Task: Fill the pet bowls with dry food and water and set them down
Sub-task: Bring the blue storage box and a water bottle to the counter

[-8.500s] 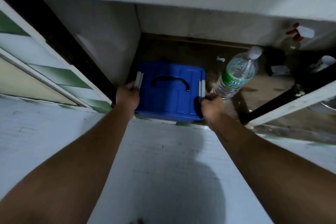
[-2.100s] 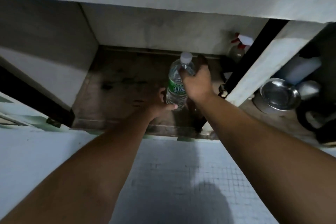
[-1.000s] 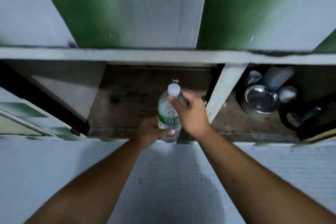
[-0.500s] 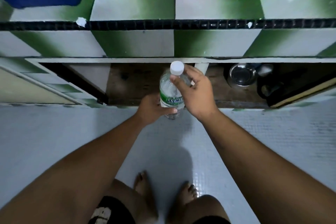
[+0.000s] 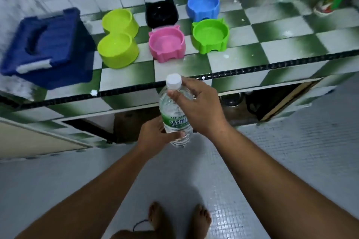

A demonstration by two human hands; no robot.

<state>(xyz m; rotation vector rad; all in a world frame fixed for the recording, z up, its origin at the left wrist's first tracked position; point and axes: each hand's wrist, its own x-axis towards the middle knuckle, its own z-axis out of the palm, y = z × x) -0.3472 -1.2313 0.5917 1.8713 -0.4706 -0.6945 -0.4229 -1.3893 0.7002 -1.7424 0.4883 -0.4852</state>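
Note:
I hold a clear water bottle (image 5: 173, 110) with a green label and white cap upright in front of the counter. My left hand (image 5: 155, 136) grips its lower part and my right hand (image 5: 198, 108) grips its upper body just below the cap. On the checkered counter (image 5: 252, 60) stand several empty pet bowls: a yellow-green double bowl (image 5: 118, 39), a pink bowl (image 5: 166, 44), a green bowl (image 5: 209, 37), a black bowl (image 5: 161, 14) and a blue bowl (image 5: 203, 7). A blue lidded box (image 5: 48, 46) sits at the counter's left end.
Below the counter the cabinet stands open, with a metal bowl (image 5: 232, 99) and a dark object inside on the right. An open cabinet door (image 5: 29, 137) juts out at the left. My bare feet are on the grey tiled floor (image 5: 291, 161). Jars stand at the counter's far right.
I have stood up from the cabinet with the bottle held in both hands. The view rose from the cabinet interior to the countertop, so the bowls and the blue box came into sight.

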